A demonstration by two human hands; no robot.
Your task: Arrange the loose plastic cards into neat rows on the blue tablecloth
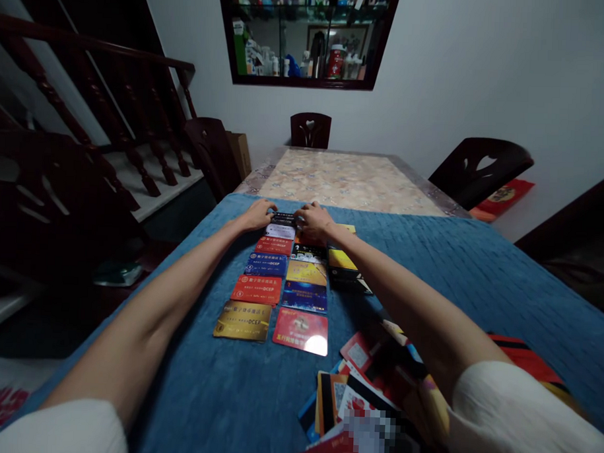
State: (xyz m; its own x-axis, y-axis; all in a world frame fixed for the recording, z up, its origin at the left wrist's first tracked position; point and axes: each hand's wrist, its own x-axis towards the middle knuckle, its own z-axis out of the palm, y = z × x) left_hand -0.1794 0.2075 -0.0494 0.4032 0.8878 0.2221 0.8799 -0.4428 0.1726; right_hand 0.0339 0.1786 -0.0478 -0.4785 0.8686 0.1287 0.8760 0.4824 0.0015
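Both arms reach to the far end of two columns of cards on a blue cloth. My left hand [258,214] has its fingers curled at the left edge of a black card [284,218]. At that card's right edge, my right hand [314,220] is closed with bent fingers. Below it in the left column lie a white card [281,232], a red card [273,245], a blue card [265,264], another red card [257,290] and a gold card [242,320]. The right column includes a yellow card [306,272], a dark blue card [304,296] and a pinkish-red card [301,331].
Yellow and black cards [344,261] lie overlapped right of the columns, partly behind my right forearm. A loose pile of cards [332,393] is at the near right. The blue cloth [197,381] covers the near table; patterned tabletop [333,178] shows beyond. Chairs [310,129] surround it.
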